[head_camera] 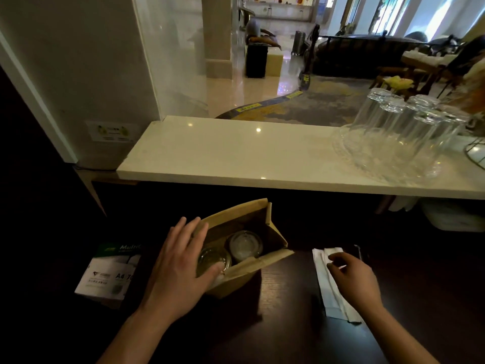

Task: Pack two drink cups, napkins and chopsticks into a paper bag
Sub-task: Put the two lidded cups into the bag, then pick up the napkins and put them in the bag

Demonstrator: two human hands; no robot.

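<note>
A brown paper bag [265, 262] stands open on the dark counter. Inside it are two lidded drink cups, one with a clear lid [210, 258] on the left and one with a whitish lid [245, 245] on the right. My left hand [178, 261] lies spread against the bag's left rim, thumb over the left cup's lid. To the right, white napkins and a white chopstick wrapper [329, 285] lie flat on the counter. My right hand [353, 278] rests on them, fingertips curled down onto the top of the stack; I cannot tell if it grips them.
A ream of A4 paper [105, 274] lies at the left of the dark counter. Above and behind runs a pale stone ledge [223, 156], with several upturned glasses [399, 137] on a glass dish at its right end. A wire stand [475, 153] sits at the far right.
</note>
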